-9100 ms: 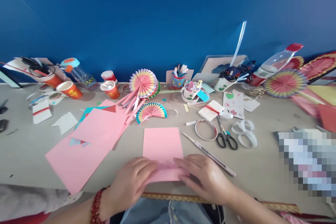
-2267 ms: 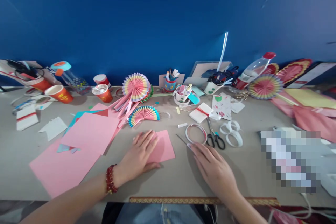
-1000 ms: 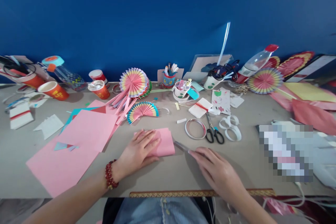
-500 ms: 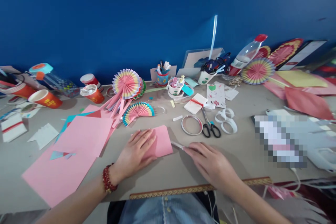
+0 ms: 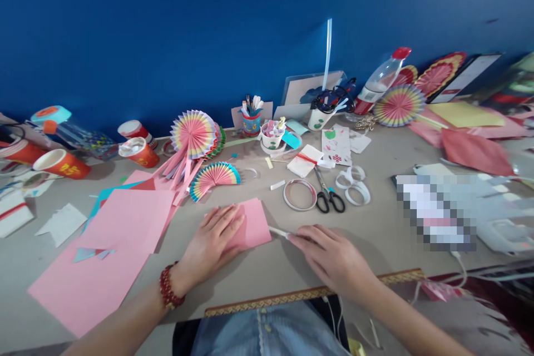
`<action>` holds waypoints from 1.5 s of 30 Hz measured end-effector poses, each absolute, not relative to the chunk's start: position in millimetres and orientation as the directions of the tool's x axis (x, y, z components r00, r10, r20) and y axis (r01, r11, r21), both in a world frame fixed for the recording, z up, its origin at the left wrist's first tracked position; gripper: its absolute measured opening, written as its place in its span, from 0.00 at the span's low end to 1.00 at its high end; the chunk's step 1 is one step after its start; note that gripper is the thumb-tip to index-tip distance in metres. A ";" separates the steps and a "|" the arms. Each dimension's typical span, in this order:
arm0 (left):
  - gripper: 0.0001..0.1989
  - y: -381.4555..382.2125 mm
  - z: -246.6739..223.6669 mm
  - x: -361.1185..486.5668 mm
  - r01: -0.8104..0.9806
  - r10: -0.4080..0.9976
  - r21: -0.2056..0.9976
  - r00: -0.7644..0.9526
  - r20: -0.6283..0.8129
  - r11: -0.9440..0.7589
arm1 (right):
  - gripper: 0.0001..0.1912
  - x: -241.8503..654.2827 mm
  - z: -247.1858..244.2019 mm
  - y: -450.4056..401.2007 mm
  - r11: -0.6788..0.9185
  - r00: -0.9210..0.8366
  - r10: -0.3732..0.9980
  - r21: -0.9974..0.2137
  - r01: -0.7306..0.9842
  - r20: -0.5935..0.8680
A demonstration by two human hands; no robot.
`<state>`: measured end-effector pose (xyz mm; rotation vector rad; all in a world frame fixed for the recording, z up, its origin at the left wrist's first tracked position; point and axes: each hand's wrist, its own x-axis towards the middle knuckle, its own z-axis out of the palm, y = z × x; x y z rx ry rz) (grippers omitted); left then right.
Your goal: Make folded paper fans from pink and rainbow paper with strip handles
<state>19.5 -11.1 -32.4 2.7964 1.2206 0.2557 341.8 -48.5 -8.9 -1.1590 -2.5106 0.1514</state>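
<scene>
A folded pink paper (image 5: 255,225) lies on the table in the middle of the view. Flat on its left part rests my left hand (image 5: 217,236), fingers spread. To the paper's right, my right hand (image 5: 329,253) grips the end of a thin white tool (image 5: 278,231), whose tip is at the paper's right edge. Beyond the hands lie a tape roll (image 5: 299,195) and black-handled scissors (image 5: 329,200). A half-round pleated fan (image 5: 213,178) sits behind the left hand.
Large pink sheets (image 5: 100,278) cover the left. Behind stand orange cups (image 5: 62,164), a pen holder (image 5: 251,123) and a bottle (image 5: 377,83). At right are a phone (image 5: 434,214) and a red sheet (image 5: 475,153). A patterned strip (image 5: 267,303) edges the front.
The camera view has turned slightly, so most things appear a little further left. Both hands keep nearly the same positions around the folded pink paper, and the white tool stays in the right hand.
</scene>
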 end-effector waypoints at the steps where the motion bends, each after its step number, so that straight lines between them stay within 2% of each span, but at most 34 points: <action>1: 0.30 -11.1 -32.6 19.2 0.722 0.735 0.137 0.668 0.117 -0.678 | 0.20 341.7 -9.0 -48.1 0.658 -0.594 0.751 -0.246 0.712 0.289; 8: 0.31 -15.3 -21.8 21.7 0.707 0.712 0.088 0.691 0.121 -0.701 | 0.17 340.2 -16.0 -43.0 0.685 -0.617 0.719 -0.180 0.705 0.319; 12: 0.27 -17.8 -15.1 26.9 0.584 0.587 0.067 0.806 0.069 -0.809 | 0.18 339.5 -24.9 -40.2 0.713 -0.663 0.699 -0.177 0.679 0.269; 15: 0.28 -15.7 -19.4 28.2 0.538 0.543 0.093 0.838 0.046 -0.838 | 0.18 339.1 -28.9 -37.6 0.735 -0.693 0.677 -0.176 0.655 0.249; 19: 0.35 -12.2 -25.6 27.6 0.544 0.548 0.113 0.836 0.004 -0.831 | 0.17 338.3 -29.0 -36.2 0.759 -0.715 0.649 -0.171 0.628 0.258; 24: 0.39 -13.7 -16.1 25.8 0.548 0.549 0.148 0.835 -0.034 -0.823 | 0.20 340.1 -22.6 -39.3 0.790 -0.751 0.613 -0.177 0.587 0.245; 27: 0.40 -16.3 -11.6 22.7 0.488 0.488 0.209 0.871 -0.056 -0.848 | 0.20 340.5 -20.5 -41.9 0.808 -0.774 0.590 -0.166 0.566 0.232; 31: 0.46 -18.2 -17.4 19.1 0.441 0.442 0.249 0.895 -0.054 -0.862 | 0.21 338.4 -23.5 -45.9 0.804 -0.774 0.594 -0.125 0.582 0.218; 45: 0.48 -16.6 -19.2 18.0 0.431 0.431 0.290 0.900 -0.068 -0.854 | 0.19 332.9 -21.2 -53.5 0.822 -0.803 0.568 -0.073 0.565 0.181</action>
